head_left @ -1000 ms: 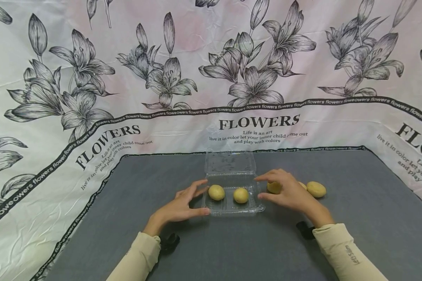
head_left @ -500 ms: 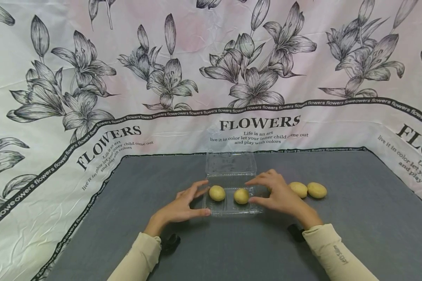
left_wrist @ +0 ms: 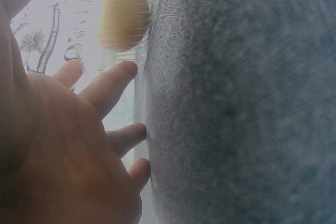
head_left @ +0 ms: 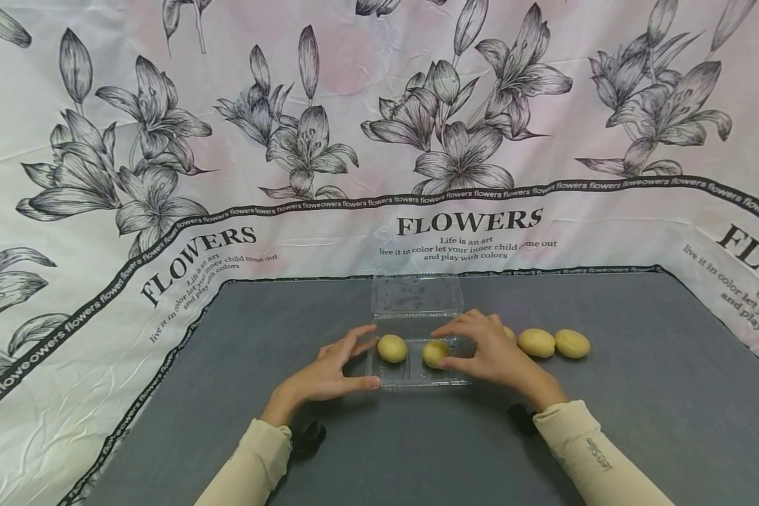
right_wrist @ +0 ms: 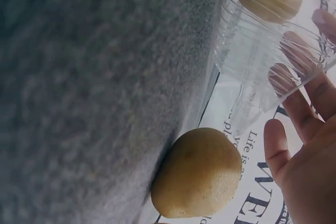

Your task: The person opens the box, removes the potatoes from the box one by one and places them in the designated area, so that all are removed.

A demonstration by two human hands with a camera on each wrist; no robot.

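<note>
A clear plastic clamshell box [head_left: 388, 376] lies with its lid [head_left: 416, 295] tipped back. Inside it sit a potato on the left [head_left: 392, 348] and another potato on the right [head_left: 436, 354]. My left hand [head_left: 325, 371] is spread at the box's left side, thumb at the front corner and fingertips by the rim; in the left wrist view its fingers [left_wrist: 107, 90] are fairly straight. Over the right side of the box, my right hand [head_left: 496, 355] has thumb and forefinger on either side of the right potato, without a clear grip. The right wrist view shows its fingers [right_wrist: 299, 111] extended, partly behind the clear wall.
Right of the box, potatoes lie in a row on the grey table [head_left: 379, 450]: one outer potato [head_left: 572, 344], a middle potato [head_left: 536, 343] and one mostly hidden behind my right hand. A white flower-printed cloth [head_left: 329, 239] rises behind and along the sides.
My right hand has moved left from the box's right rim to around the right potato, uncovering more of the potatoes outside. My left hand and the box hold nearly still.
</note>
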